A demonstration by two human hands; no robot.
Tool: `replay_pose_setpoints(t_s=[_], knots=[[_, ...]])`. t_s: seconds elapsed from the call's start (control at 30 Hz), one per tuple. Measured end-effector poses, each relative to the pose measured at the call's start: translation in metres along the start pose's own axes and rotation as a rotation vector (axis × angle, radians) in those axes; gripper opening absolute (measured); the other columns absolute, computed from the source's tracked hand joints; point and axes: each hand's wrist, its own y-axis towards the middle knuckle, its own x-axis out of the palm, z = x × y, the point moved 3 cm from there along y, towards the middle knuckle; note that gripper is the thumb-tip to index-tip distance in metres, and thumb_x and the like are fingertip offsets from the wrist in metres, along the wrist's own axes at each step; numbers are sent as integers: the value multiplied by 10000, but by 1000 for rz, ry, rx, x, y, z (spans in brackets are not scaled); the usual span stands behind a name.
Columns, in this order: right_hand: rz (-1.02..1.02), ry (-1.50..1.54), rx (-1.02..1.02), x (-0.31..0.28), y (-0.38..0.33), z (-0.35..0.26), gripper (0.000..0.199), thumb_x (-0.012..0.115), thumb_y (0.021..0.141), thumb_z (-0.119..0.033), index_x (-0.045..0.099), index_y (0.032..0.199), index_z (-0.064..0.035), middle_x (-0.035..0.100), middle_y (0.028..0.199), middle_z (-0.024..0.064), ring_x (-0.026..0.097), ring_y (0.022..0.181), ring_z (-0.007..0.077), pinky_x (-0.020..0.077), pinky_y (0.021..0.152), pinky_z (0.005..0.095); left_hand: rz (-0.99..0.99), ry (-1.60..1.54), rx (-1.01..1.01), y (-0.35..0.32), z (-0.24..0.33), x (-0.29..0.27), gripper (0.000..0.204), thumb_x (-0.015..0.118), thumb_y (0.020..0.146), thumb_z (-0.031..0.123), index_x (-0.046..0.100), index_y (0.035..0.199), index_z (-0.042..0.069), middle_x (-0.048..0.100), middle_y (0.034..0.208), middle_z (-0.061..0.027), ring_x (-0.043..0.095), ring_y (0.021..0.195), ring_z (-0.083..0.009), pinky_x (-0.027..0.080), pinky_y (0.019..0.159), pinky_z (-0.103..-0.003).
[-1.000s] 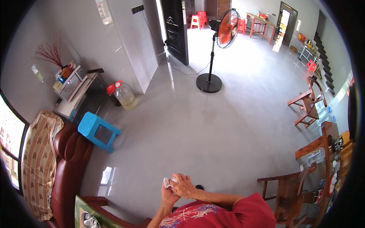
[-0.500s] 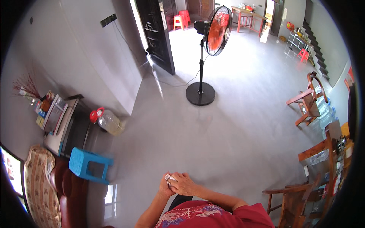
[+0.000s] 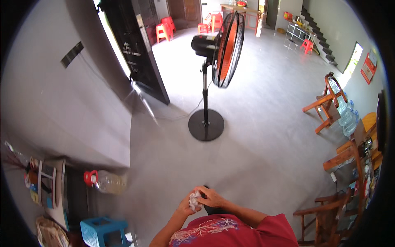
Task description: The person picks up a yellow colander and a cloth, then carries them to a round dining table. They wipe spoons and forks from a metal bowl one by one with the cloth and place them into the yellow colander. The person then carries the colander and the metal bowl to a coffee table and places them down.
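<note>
Close in front of my red shirt, both hands meet around a crumpled white wad (image 3: 194, 200), which looks like tissue or thin cloth. My left hand (image 3: 187, 205) cups it from the left side, fingers curled. From the right, my right hand (image 3: 212, 198) reaches over with its fingers bent onto the wad. Part of the wad is hidden by the fingers. Ahead stands a black pedestal fan (image 3: 205, 88) with an orange centre, its round base (image 3: 206, 125) on the floor.
A blue stool (image 3: 103, 230) and a large red-lidded jar (image 3: 108, 182) are at the left. Wooden chairs (image 3: 325, 210) and clear water bottles (image 3: 348, 119) line the right side. A dark door (image 3: 135, 49) stands ajar beyond the left wall. Red stools (image 3: 164, 31) sit farther back.
I have moved forward, so the fan, jar and stool appear nearer. More of the white wad shows now, and my right hand has shifted from covering it to its right side.
</note>
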Motion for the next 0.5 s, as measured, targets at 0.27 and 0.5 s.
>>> replay_pose_setpoints(t_s=[0.27, 0.5], knots=[[460, -150, -186, -133, 227, 2, 397, 664, 790, -192, 521, 1144, -81, 571, 1023, 37, 538, 909, 134, 433, 688, 267, 233, 94, 73, 41, 200, 23, 209, 529, 859, 330, 584, 1005, 192, 587, 758, -16, 556, 609, -217, 357, 401, -322], [861, 74, -78, -264, 378, -2, 430, 660, 791, -247, 501, 1132, -38, 536, 1082, 74, 504, 1012, 158, 417, 762, 279, 420, 162, -109, 101, 369, 50, 372, 487, 851, 486, 592, 852, 129, 508, 534, -61, 538, 517, -285, 374, 390, -397]])
